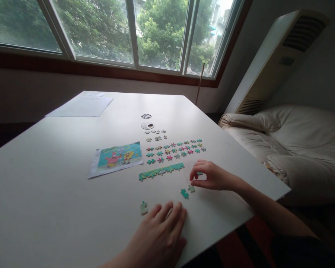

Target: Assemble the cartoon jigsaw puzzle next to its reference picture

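Observation:
My left hand [163, 230] lies on the white table, its fingers stretched out and holding nothing I can see. Just left of its fingertips is a pale green jigsaw piece [144, 208]. My right hand [209, 175] hovers with fingers curled and a small gap between thumb and index finger; no piece shows between them. A green piece [199, 173] is partly hidden behind that hand. Below its thumb lie a pale piece [191, 188] and a teal piece [184, 193]. A joined strip of puzzle [162, 171] stretches to the left of my right hand.
Several loose jigsaw pieces [174, 150] lie in rows beyond the strip. A printed cartoon picture [119, 159] is to their left. Two round items [147, 126] and white paper sheets [80, 106] lie farther back. The table edge borders a cream sofa [301, 137] on the right.

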A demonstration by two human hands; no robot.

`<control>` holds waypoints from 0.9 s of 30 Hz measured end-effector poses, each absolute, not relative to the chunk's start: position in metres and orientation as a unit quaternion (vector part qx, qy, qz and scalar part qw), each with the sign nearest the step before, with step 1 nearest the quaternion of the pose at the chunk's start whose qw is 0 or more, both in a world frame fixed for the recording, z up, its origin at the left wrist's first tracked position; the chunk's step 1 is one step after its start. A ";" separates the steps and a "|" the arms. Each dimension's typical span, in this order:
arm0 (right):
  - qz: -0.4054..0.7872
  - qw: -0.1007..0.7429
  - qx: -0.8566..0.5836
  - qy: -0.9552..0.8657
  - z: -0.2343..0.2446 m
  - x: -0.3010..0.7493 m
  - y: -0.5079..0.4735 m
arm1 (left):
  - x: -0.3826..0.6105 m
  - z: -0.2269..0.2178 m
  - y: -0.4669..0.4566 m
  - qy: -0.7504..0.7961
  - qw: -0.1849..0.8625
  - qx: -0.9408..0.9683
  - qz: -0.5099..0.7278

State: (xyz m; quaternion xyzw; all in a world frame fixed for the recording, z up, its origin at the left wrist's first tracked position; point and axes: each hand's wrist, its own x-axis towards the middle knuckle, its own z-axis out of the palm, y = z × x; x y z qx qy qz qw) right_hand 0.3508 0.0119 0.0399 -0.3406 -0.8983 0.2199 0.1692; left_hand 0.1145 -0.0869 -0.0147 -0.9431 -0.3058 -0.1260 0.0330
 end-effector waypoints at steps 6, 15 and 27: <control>0.227 0.101 -0.328 -0.912 0.039 0.356 0.013 | 0.123 -0.001 -0.076 -0.336 -0.024 -0.939 -0.069; 0.245 0.081 -0.329 -0.908 0.039 0.355 0.015 | 0.123 -0.006 -0.065 -0.324 -0.058 -0.940 -0.088; 0.250 0.079 -0.335 -0.905 0.038 0.355 0.015 | 0.120 -0.023 -0.077 -0.393 -0.015 -0.913 -0.108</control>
